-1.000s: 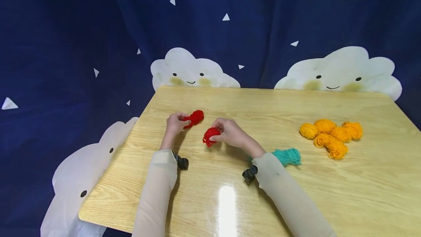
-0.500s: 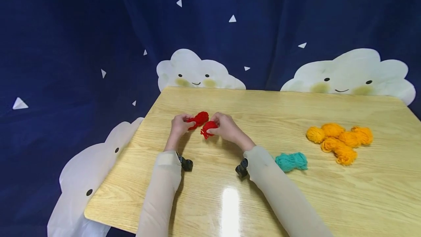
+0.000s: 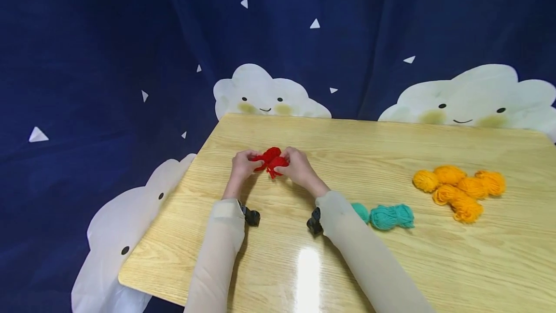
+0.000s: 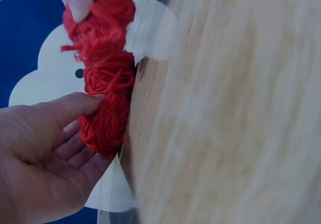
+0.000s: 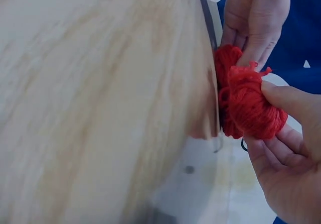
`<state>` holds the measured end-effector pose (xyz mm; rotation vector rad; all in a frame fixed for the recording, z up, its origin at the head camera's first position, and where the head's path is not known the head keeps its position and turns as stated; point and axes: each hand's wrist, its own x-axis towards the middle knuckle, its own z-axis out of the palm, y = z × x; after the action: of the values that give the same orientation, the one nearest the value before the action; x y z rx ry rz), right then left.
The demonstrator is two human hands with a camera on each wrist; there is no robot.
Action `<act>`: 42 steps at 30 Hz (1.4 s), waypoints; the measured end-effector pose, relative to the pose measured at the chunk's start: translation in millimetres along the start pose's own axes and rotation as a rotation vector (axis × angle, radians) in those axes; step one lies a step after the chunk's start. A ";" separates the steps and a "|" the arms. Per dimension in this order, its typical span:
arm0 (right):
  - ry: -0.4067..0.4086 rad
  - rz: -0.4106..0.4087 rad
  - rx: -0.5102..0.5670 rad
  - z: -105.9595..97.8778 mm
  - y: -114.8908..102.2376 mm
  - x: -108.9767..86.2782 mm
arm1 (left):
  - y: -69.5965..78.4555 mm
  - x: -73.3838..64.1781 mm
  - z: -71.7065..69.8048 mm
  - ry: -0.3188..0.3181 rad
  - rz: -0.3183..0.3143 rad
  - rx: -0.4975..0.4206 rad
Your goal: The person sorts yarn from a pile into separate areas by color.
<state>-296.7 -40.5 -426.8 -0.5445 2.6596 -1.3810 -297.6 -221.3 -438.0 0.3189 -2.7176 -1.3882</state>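
Note:
My left hand [image 3: 245, 165] pinches a red yarn skein [image 4: 106, 126], tied in at the middle, by its near end on the table. A second red yarn bundle [image 5: 257, 106], with loose strand ends, is in my right hand [image 3: 300, 168], between thumb and fingers. The two red pieces meet at the left-centre of the table; in the head view the right one covers part of the left one. In the left wrist view, fingertips of the right hand [image 4: 77, 0] show at the top. The right-hand fingers are partly hidden under the yarn.
Teal yarn skeins [image 3: 391, 216] lie right of the right forearm, one partly hidden by the sleeve. Several orange yarn skeins [image 3: 462, 190] are grouped at the right. The wooden table [image 3: 269, 264] ends at the left and back, before a dark blue curtain [image 3: 173, 37] with clouds.
My right hand has moved left with its red yarn bundle, up against the one in my left hand. The left hand keeps its grip. More teal yarn shows beside the right sleeve.

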 end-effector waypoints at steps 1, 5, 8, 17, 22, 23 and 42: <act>0.001 0.006 0.001 1.5 0.6 0.7 | -0.1 0.1 0.3 0.000 -0.001 0.002; -0.003 0.031 0.010 6.9 1.4 2.4 | -0.7 0.2 0.7 0.000 -0.003 0.002; 0.000 0.045 0.012 10.2 1.8 4.3 | -0.8 0.0 0.1 0.005 -0.005 -0.004; -0.003 0.066 0.017 17.7 4.9 5.0 | -0.5 -2.0 2.6 -0.008 -0.003 -0.042; 0.007 0.069 0.013 18.7 5.1 5.6 | 0.2 -2.7 2.7 -0.012 -0.006 -0.053; 0.014 0.066 0.009 18.5 4.9 5.8 | 0.2 -2.7 2.4 -0.009 -0.006 -0.052; 0.134 -0.046 0.140 -0.3 -5.3 -7.0 | -3.2 1.5 -1.3 -0.002 0.018 -0.023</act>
<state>-288.8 -40.5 -422.8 -0.5184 2.6390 -1.6566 -298.3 -224.5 -439.8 0.2905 -2.6971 -1.4155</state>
